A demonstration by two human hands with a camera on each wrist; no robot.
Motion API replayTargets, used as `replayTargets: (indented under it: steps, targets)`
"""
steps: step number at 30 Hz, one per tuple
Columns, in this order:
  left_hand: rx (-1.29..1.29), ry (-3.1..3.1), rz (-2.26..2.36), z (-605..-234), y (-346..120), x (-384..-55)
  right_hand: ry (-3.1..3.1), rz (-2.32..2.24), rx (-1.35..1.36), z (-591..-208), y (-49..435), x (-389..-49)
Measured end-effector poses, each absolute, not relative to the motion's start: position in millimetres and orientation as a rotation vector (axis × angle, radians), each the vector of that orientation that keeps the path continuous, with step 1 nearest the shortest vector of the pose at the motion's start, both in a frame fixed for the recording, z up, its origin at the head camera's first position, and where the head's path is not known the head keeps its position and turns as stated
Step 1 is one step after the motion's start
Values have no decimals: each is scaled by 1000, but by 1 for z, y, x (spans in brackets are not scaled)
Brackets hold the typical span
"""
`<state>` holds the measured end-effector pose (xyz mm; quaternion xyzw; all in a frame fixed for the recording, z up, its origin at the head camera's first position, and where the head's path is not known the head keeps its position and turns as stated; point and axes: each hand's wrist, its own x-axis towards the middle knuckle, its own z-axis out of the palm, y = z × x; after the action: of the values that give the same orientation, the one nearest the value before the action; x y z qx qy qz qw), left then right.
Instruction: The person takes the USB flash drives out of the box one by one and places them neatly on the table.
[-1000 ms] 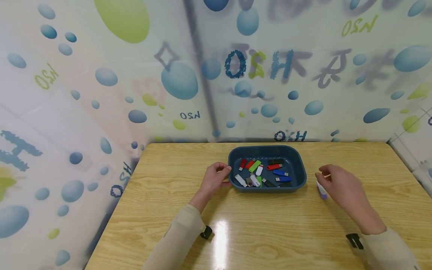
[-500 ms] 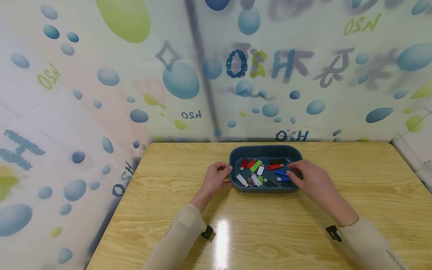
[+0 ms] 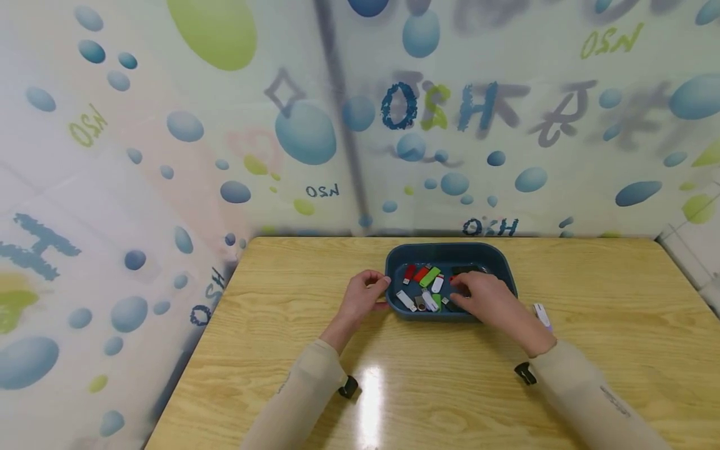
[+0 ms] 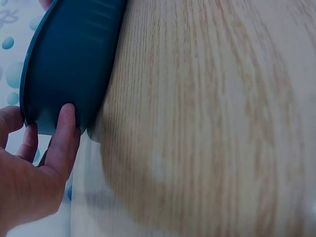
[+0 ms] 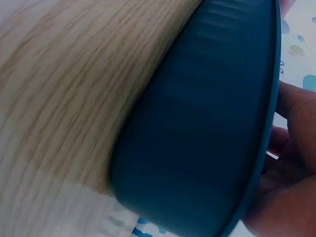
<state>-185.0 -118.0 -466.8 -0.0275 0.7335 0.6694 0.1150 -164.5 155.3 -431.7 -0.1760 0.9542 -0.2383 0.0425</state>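
Observation:
A dark blue plastic bin (image 3: 439, 317) with several USB flash drives inside stands on the table. My left hand (image 3: 362, 294) holds its left end, thumb at the rim and fingers against the outer wall (image 4: 64, 74). My right hand (image 3: 486, 300) reaches over the front wall, its thumb and index finger apart above the drives on the right side. Its palm hides the blue drives there. Left of it lie a green flash drive (image 3: 430, 277), a white one (image 3: 437, 284) and a dark red one (image 3: 409, 274). The right wrist view shows the bin's wall (image 5: 197, 123) covering the fingertips.
A white and purple flash drive (image 3: 542, 316) lies on the wooden table (image 3: 439, 387), right of the bin and close to my right forearm. Behind the table's back edge hangs a patterned curtain (image 3: 394, 187). Another stands along the left side.
My right hand has left the white and purple flash drive on the table and moved left into the bin. The left hand stays at the bin's left end.

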Motion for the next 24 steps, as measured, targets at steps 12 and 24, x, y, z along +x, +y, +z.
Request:
replayTargets:
  steps: [12,24]
  targets:
    - [-96,2143,1964,-468,-117,-186,2777,-710,-467,-436,144,-181]
    - [-103,2139,1946,-466,-117,-188,2679,-593,-447,-438,140,-190]
